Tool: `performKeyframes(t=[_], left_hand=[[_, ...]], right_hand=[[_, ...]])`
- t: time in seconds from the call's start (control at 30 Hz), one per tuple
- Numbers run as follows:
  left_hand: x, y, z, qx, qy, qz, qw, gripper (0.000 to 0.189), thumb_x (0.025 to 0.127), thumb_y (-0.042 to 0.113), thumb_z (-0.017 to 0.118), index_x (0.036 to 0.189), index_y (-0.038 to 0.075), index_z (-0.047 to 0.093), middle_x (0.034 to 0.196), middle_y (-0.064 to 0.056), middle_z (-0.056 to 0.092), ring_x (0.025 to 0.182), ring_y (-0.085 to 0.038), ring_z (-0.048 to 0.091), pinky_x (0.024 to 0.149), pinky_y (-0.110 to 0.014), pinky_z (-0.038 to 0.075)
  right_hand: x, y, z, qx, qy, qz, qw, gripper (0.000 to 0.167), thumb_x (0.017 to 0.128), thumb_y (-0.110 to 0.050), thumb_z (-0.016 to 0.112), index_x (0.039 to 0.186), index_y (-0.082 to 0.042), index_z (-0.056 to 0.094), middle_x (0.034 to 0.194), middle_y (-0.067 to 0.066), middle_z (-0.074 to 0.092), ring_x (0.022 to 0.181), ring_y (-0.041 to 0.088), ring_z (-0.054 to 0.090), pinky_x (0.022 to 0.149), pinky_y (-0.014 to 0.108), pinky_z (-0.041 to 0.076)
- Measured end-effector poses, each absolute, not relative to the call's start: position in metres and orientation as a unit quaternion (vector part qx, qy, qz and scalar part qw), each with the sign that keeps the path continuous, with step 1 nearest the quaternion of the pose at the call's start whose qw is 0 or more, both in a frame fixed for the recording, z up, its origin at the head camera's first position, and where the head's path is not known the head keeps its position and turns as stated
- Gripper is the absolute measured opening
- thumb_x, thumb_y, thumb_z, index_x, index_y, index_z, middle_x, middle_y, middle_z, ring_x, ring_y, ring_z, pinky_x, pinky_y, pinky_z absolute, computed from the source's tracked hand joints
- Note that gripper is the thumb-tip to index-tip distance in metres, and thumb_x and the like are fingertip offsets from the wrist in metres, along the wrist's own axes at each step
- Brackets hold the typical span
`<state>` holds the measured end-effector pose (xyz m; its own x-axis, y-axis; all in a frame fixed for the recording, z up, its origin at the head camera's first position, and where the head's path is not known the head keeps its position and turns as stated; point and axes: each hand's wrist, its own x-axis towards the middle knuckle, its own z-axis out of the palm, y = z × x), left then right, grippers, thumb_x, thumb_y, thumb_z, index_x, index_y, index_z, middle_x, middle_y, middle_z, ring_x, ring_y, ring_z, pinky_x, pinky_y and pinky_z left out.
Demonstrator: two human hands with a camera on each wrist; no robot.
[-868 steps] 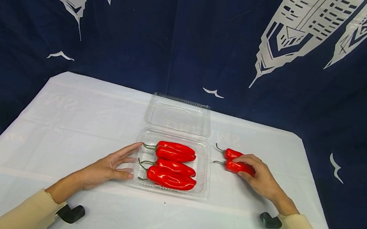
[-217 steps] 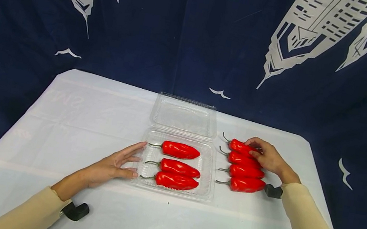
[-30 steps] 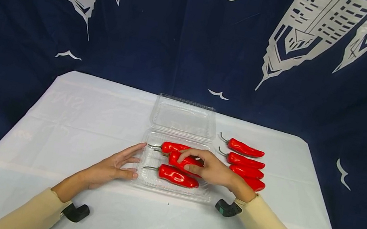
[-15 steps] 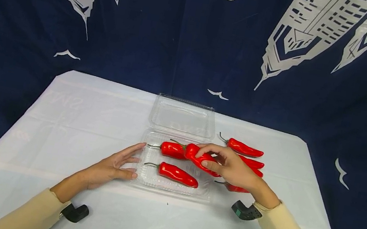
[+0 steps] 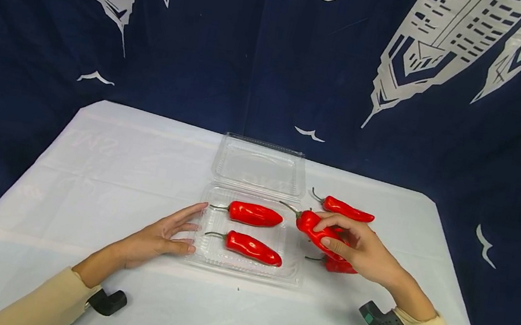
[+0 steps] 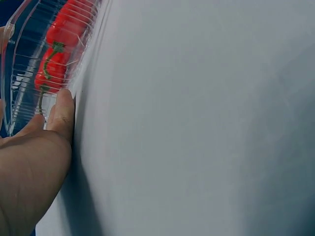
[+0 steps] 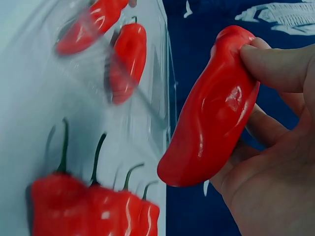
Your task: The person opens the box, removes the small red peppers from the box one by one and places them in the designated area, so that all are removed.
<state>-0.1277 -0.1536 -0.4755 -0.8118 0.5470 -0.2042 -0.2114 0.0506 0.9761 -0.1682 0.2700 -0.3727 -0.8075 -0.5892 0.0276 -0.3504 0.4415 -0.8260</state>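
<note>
My right hand [image 5: 367, 254] pinches a red pepper [image 5: 307, 224] between thumb and fingers, held up off the table just right of the clear plastic container [image 5: 292, 270]. Seen in the right wrist view, that red pepper [image 7: 211, 113] hangs tilted, its blunt end toward the lower left. Two red peppers lie apart inside the container, one toward the back [image 5: 255, 214] and one toward the front [image 5: 253, 248], stems pointing left. My left hand [image 5: 149, 242] touches the container's left side with extended fingers; the left wrist view shows its fingertips against the wall.
Several red peppers [image 7: 64, 206] lie in a row on the white table [image 5: 136, 303] right of the container, partly hidden in the head view by my right hand. The container's clear lid [image 5: 259, 168] lies opened toward the back. A dark blue printed cloth [image 5: 205, 60] hangs behind the table.
Earlier the container held more peppers. Over the last second my right hand has lifted one from between the other two and carried it right, past the container's edge. My left hand has stayed put.
</note>
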Motion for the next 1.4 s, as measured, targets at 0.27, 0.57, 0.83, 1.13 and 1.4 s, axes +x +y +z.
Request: performKeyframes(t=[0.27,0.57,0.83,1.13,1.4], left_hand=[[-0.128,-0.153,-0.475,0.122,0.672,0.675,0.280,0.094,0.090,0.012,0.074,0.161,0.032,0.016,0.169,-0.003,0.007,0.150,-0.036,0.021,0.113,-0.042,0.044],[-0.129,-0.153,-0.476,0.124,0.671,0.675,0.280,0.093,0.090,0.013,0.074,0.160,0.035,0.018,0.169,-0.002,0.007,0.150,-0.036,0.021,0.114,-0.042,0.043],[-0.129,-0.153,-0.478,0.125,0.671,0.674,0.280,0.092,0.090,0.014,0.074,0.160,0.036,0.018,0.169,-0.002,0.007,0.150,-0.035,0.021,0.115,-0.044,0.042],[-0.130,-0.153,-0.478,0.129,0.671,0.674,0.281,0.093,0.091,0.013,0.074,0.161,0.034,0.016,0.169,-0.002,0.007,0.150,-0.036,0.021,0.114,-0.043,0.043],[-0.129,-0.154,-0.477,0.125,0.672,0.673,0.281,0.093,0.090,0.013,0.074,0.160,0.036,0.018,0.169,-0.001,0.008,0.150,-0.035,0.021,0.115,-0.042,0.042]], right_hand=[[-0.158,0.303,-0.379,-0.239,0.852,-0.449,0.125,0.032,0.092,-0.004,0.070,0.123,-0.009,0.064,0.127,-0.002,0.062,0.113,0.007,0.057,0.090,0.021,0.056],[-0.144,0.337,-0.387,-0.204,0.866,-0.438,0.127,0.037,0.092,-0.006,0.070,0.128,-0.008,0.062,0.126,-0.006,0.060,0.111,0.005,0.058,0.086,0.020,0.057],[-0.132,0.355,-0.398,-0.195,0.878,-0.416,0.134,0.036,0.091,-0.005,0.071,0.125,-0.012,0.066,0.124,-0.001,0.065,0.113,-0.002,0.055,0.093,0.012,0.051],[-0.123,0.361,-0.415,-0.199,0.886,-0.391,0.151,0.035,0.089,-0.010,0.074,0.122,-0.019,0.069,0.125,0.000,0.067,0.114,-0.005,0.053,0.096,0.010,0.045],[-0.117,0.363,-0.427,-0.207,0.899,-0.358,0.140,0.036,0.086,-0.012,0.077,0.120,-0.024,0.069,0.123,-0.002,0.068,0.112,-0.005,0.052,0.095,0.011,0.046]])
